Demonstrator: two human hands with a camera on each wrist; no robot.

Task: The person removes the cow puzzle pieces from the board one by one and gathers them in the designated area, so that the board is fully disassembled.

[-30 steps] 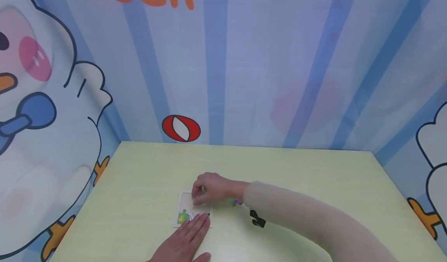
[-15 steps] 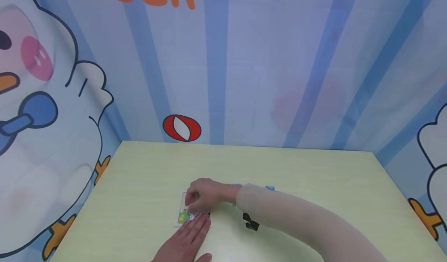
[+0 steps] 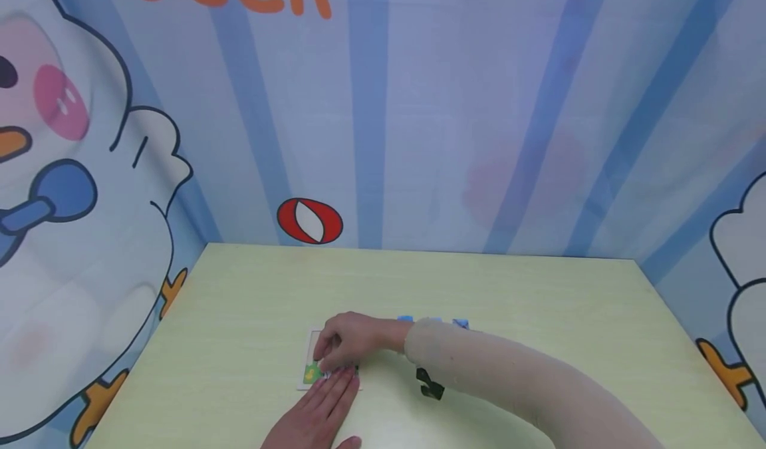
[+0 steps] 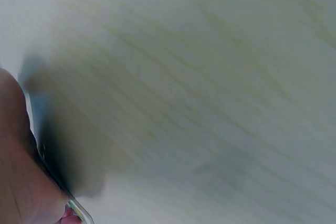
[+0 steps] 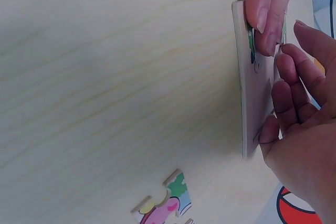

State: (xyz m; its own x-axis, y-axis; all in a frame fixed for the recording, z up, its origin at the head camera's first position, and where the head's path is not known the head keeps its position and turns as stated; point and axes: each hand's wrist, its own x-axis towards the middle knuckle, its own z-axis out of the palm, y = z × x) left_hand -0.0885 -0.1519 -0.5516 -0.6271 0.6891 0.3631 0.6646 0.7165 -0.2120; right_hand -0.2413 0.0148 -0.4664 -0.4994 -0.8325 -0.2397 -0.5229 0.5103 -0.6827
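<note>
A shallow pale puzzle board lies at the table's front, left of centre; in the right wrist view the board appears nearly edge-on. A green piece with a yellow mark sits in its lower left corner. My left hand rests flat with straight fingers on the board's lower right part. Over the board, my right hand has its fingers curled. In the right wrist view the thumb and index finger of that hand pinch a thin puzzle piece, mostly hidden, beside the left fingertips.
A dark piece lies right of the board, below the right sleeve. Blue pieces show behind the sleeve. A pink and green piece lies on the table. A printed curtain hangs behind.
My right hand has moved down and slightly left over the board, towards the green piece and the left fingertips. Blue pieces have come into view behind the forearm. The left hand stays in place.
</note>
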